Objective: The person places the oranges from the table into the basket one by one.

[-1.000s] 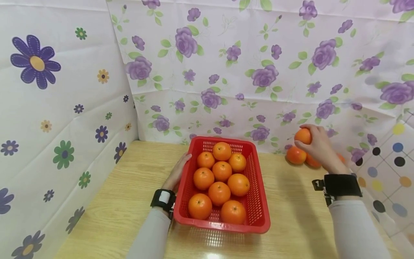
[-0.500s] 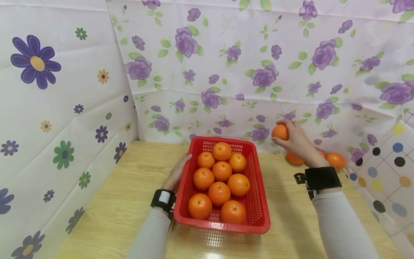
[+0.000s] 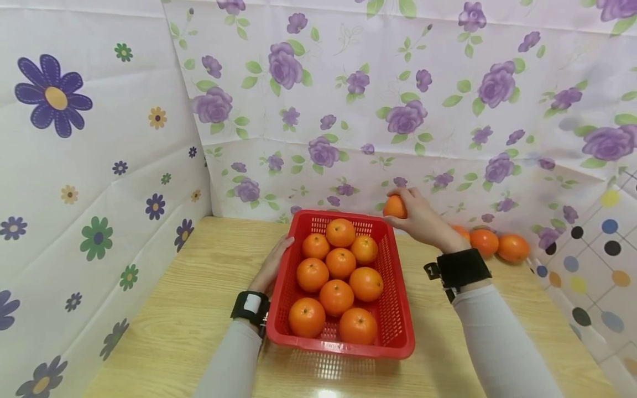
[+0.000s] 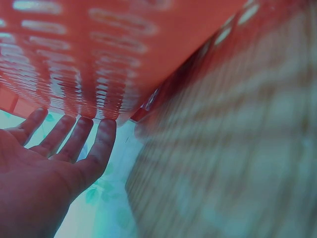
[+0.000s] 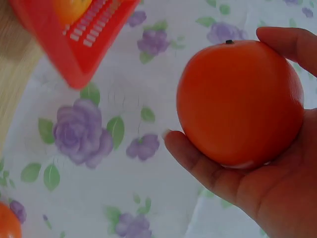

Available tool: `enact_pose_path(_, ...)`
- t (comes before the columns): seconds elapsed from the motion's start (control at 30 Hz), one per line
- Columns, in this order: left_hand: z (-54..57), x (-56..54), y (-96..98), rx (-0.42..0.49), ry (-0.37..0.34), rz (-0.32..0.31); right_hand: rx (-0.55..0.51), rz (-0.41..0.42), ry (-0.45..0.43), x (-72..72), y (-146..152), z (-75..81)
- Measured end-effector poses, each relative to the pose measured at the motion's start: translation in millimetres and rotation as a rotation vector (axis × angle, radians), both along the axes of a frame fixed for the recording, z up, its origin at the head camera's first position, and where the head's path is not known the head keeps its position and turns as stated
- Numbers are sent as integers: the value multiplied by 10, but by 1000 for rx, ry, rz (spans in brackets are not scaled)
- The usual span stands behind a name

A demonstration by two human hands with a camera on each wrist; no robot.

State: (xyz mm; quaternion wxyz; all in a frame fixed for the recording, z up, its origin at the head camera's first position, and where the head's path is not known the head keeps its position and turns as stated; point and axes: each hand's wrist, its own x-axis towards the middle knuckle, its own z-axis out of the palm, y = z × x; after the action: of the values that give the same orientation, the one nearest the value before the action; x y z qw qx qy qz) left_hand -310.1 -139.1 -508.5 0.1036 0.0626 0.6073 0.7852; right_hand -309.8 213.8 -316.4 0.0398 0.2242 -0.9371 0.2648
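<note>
My right hand grips an orange above the far right corner of the red plastic basket. In the right wrist view, thumb and fingers hold opposite sides of this orange, which has a small dark stem spot near its top. Several oranges lie inside the basket, with red floor showing between some of them. My left hand rests against the basket's left side. The left wrist view shows its fingers extended, tips at the slotted basket wall.
To the right at the back of the wood-grain table, a row of oranges lies near the wall; my right forearm partly hides the leftmost. A rose-patterned cloth hangs behind, and a daisy-patterned cloth stands on the left.
My right hand has carried the orange leftward from the row at the back right to the basket's far right corner. The left hand and basket have stayed in place.
</note>
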Motion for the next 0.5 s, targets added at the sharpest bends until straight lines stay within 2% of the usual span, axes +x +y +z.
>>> enact_pose_path(0.2, 0, 2, 7, 0, 10, -9, 36, 60, -48, 0, -163, -77)
enact_pose_path(0.5, 6, 20, -3, 3, 2, 3, 61, 116, -189, 25, -443, -115)
